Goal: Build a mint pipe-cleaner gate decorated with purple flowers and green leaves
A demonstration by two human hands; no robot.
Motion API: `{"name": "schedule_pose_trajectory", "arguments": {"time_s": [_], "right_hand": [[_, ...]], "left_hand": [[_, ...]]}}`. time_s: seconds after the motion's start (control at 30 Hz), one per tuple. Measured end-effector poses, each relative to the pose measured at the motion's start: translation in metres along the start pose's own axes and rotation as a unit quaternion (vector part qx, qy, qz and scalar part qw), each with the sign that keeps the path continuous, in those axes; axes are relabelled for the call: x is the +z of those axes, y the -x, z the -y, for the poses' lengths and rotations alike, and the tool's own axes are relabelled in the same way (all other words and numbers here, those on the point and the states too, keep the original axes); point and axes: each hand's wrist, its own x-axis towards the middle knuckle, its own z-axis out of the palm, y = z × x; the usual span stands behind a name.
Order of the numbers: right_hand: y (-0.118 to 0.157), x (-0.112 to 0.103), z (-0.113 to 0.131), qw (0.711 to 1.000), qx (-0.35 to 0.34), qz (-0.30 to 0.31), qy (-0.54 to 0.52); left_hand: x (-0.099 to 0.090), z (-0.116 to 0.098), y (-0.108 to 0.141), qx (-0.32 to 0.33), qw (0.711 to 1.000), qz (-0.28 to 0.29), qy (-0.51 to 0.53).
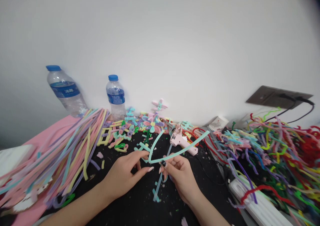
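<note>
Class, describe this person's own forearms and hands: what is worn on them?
Both forearms are bare; no sleeves, gloves or bracelets show. The left hand has a long, pale thumbnail. The right hand shows a dark-painted nail and a paler one.

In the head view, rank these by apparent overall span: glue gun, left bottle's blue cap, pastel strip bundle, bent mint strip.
Largest to smallest:
1. Pastel strip bundle
2. Bent mint strip
3. Glue gun
4. Left bottle's blue cap

Head-worn view forward, down over hands (124,173)
</note>
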Motion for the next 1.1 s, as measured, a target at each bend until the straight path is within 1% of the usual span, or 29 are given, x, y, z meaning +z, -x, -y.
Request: {"name": "schedule_pose_trajectory", "arguments": {"time_s": [0.1,0.2,0.27,0.47,0.6,0.77,1.1], "right_hand": [[0.0011,0.0017,0.0005,1.000,0.004,0.019,0.017],[0.0018,0.0031,0.0019,0.999,0.004,0.032,0.032],[0.0021,0.0036,0.0026,0.999,0.005,0.036,0.035],[0.0025,0.0027,0.0007,0.998,-0.003,0.041,0.053],[0.0024,0.0027,0.0001,0.997,-0.001,0.043,0.059],[0.0024,0.0027,-0.0006,0.998,-0.001,0.028,0.064],[0.0020,0.0030,0.0001,0.998,0.006,0.031,0.061]], "left_hand": [[0.0023,0.0042,0.0021,0.057,0.997,0.006,-0.043],[0.0028,0.0050,0.0027,0.101,0.993,0.023,-0.052],[0.0028,0.0043,0.0025,0.120,0.991,0.028,-0.055],[0.0044,0.0034,0.0026,0.170,0.982,0.002,-0.080],[0.0046,0.0033,0.0035,0.178,0.980,-0.002,-0.088],[0.0036,0.0018,0.0027,0.185,0.978,-0.014,-0.092],[0.0040,0.0029,0.0040,0.184,0.980,-0.006,-0.071]]}}
